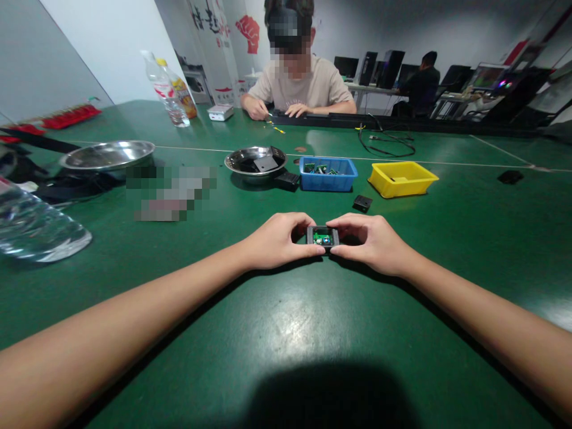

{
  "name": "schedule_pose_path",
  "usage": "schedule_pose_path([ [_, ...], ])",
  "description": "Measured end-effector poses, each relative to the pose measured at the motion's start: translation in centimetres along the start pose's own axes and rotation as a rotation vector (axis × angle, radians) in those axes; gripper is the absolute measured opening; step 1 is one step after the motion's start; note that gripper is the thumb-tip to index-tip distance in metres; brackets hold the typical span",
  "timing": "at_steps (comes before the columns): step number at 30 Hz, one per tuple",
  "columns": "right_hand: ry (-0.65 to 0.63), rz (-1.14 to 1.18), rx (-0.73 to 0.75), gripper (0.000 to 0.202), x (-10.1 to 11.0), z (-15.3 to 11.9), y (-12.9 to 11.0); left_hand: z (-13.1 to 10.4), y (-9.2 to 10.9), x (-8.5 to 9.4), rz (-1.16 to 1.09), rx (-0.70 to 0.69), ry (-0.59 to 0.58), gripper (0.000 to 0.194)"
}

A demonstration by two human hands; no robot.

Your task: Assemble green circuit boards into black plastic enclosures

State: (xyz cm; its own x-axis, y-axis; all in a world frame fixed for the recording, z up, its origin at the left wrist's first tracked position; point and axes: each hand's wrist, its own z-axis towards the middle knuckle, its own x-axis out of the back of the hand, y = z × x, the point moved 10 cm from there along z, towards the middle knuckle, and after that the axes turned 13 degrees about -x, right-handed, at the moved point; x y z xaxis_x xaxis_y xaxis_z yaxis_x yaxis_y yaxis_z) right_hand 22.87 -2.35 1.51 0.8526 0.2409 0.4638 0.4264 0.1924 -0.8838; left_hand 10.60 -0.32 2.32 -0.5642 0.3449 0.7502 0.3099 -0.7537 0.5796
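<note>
Between my two hands is a small black plastic housing (322,237) with a green circuit board (320,236) inside it. My left hand (281,239) grips its left side, thumb along the near edge and fingers at the far edge. From the right, my right hand (370,241) pinches it the same way. A black case part (362,203) lies on the table just beyond my right hand. Farther back, a blue bin (328,183) holds several green circuit boards, and a yellow bin (402,186) stands to its right with something small inside.
A steel bowl (241,170) with dark parts and a black box (286,181) are left of the blue bin. Another steel bowl (107,156) and a water bottle (40,226) stand at left. A person (299,83) works across the green table (286,333); cables (386,143) lie at the back.
</note>
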Motion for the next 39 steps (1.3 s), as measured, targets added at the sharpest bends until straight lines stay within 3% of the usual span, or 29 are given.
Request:
schedule_pose_path([
  [13, -0.088, 0.205, -0.147, 0.041, -0.5, 0.7, 1.4, 0.3, 0.1, -0.4, -0.002, -0.031, -0.056, 0.042],
  [28, -0.106, 0.196, -0.175, 0.043, -0.5, 0.7, 1.4, 0.2, 0.2, -0.2, 0.038, -0.039, -0.041, 0.042],
  [39, -0.047, 0.089, -0.131, 0.047, -0.2, 0.4, 1.2, 0.3, 0.5, -0.3, 0.056, -0.068, -0.053, 0.04],
])
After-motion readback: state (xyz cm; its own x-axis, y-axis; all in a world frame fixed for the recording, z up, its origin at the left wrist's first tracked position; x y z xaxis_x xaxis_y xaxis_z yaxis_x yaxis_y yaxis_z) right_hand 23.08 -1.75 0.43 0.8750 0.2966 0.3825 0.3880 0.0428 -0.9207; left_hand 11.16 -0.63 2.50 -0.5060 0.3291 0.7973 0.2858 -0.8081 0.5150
